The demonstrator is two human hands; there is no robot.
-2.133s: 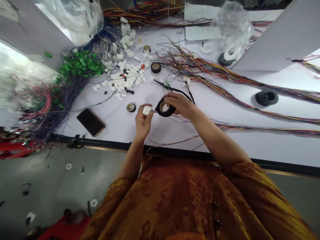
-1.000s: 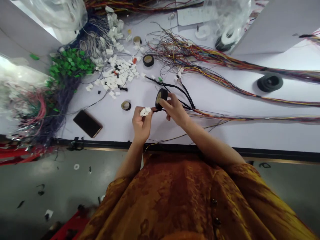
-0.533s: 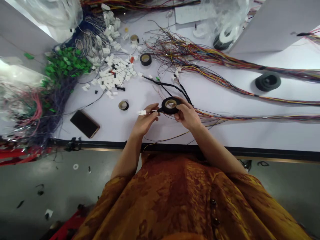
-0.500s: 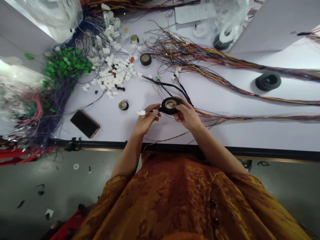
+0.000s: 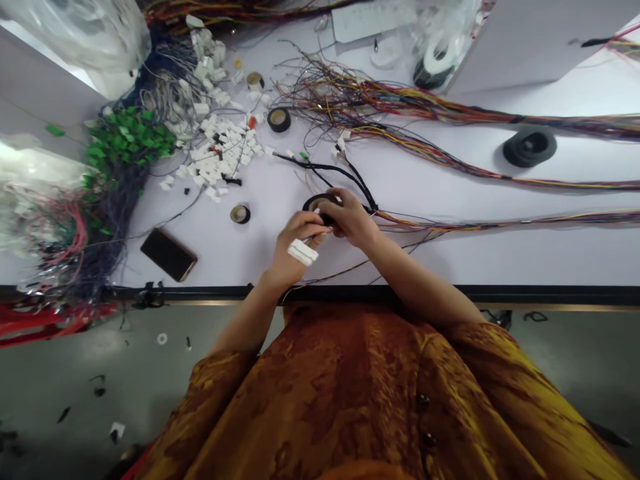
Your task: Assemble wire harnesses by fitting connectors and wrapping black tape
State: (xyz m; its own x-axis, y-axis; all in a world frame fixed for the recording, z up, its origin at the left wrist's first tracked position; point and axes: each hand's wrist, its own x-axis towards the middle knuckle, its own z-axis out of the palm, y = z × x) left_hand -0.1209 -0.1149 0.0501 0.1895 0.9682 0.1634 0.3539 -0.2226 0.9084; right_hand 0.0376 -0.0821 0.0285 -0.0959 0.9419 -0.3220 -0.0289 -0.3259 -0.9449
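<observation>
Left hand (image 5: 294,245) has its fingers closed together, it seems on the thin wires (image 5: 309,239) of a white plug (image 5: 303,252). This plug lies over the palm, on the near side of the tape roll (image 5: 310,202), its long side going from far left to near right. Right hand (image 5: 353,219) is clamped on the roll from the right; the fingertips of both hands appear to meet at its near edge. Beyond the roll, black cables (image 5: 331,168) curve on the table (image 5: 250,253); farther left of it is a heap of white connectors (image 5: 225,150).
</observation>
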